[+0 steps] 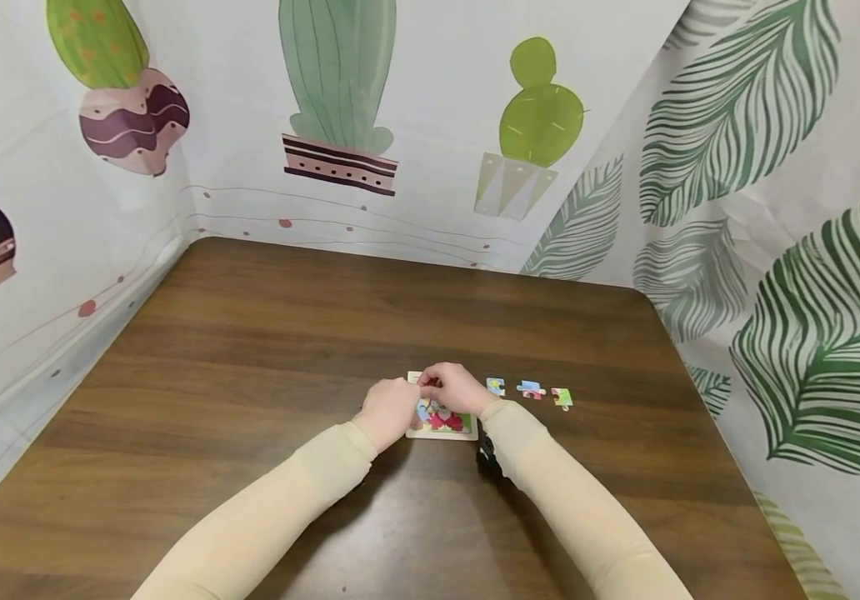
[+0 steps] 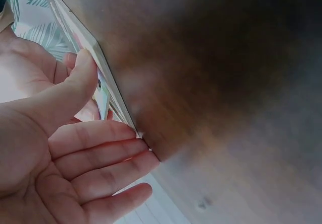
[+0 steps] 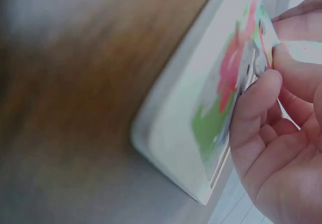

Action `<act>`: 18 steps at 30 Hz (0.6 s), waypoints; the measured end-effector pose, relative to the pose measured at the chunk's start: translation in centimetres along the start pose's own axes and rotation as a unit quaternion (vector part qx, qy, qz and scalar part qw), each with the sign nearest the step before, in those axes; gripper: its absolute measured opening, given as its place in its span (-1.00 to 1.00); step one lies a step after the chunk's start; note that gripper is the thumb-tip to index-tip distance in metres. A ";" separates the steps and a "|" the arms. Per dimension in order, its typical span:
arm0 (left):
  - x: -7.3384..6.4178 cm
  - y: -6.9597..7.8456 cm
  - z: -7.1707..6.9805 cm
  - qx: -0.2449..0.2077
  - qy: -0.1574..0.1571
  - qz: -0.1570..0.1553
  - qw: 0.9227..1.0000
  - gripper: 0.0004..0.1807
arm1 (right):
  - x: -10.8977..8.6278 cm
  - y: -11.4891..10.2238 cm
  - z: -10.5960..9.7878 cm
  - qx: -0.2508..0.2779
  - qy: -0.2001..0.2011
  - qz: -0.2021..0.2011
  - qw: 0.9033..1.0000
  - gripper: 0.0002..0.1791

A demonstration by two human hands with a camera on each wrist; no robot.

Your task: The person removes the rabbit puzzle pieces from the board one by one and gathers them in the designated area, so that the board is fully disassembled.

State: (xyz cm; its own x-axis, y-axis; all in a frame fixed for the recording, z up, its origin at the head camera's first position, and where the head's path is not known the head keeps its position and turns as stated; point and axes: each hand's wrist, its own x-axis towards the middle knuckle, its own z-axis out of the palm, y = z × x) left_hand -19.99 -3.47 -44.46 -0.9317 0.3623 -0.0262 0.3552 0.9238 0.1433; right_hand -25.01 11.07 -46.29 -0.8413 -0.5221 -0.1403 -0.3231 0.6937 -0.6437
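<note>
In the head view, a small jigsaw board (image 1: 441, 436) with a pale frame and a colourful picture lies on the table. My right hand (image 1: 457, 388) is over its upper part. In the right wrist view, that hand's thumb and index finger pinch a puzzle piece (image 3: 267, 39), tilted above the picture; its print is mostly hidden. My left hand (image 1: 388, 412) is at the board's left side. From the left wrist, its thumb (image 2: 83, 75) rests at the frame's edge and its nearly straight fingers (image 2: 108, 156) touch the side.
Three loose puzzle pieces lie right of the board: a blue-and-yellow one (image 1: 495, 386), a blue-and-pink one (image 1: 531, 389) and a green one (image 1: 562, 398). Printed cloth (image 1: 430, 125) hangs behind the brown wooden table (image 1: 287, 333). A black wrist device (image 1: 487, 454) shows under the right wrist.
</note>
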 end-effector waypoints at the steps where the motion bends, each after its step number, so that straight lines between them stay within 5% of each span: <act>1: 0.1 0.0 0.1 -0.001 -0.002 -0.001 1.000 -0.67 | -0.1 0.0 0.0 0.004 0.001 0.001 1.000 -0.92; 10: 0.2 0.2 0.0 -0.015 -0.021 -0.010 1.000 -0.71 | -0.7 -0.3 -1.1 0.015 0.045 -0.018 0.999 -0.88; 18: 0.2 0.0 0.1 -0.016 -0.013 0.000 1.000 -0.73 | -1.8 0.3 -3.0 0.043 0.017 0.016 0.999 -0.86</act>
State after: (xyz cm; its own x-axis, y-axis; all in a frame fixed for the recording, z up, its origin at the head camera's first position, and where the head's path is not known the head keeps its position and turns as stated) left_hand -20.19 -3.33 -44.54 -0.9291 0.3661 -0.0524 0.3524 0.9193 0.1752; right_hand -24.91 13.69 -43.98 -0.8653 -0.4821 -0.1373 -0.2588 0.6643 -0.7012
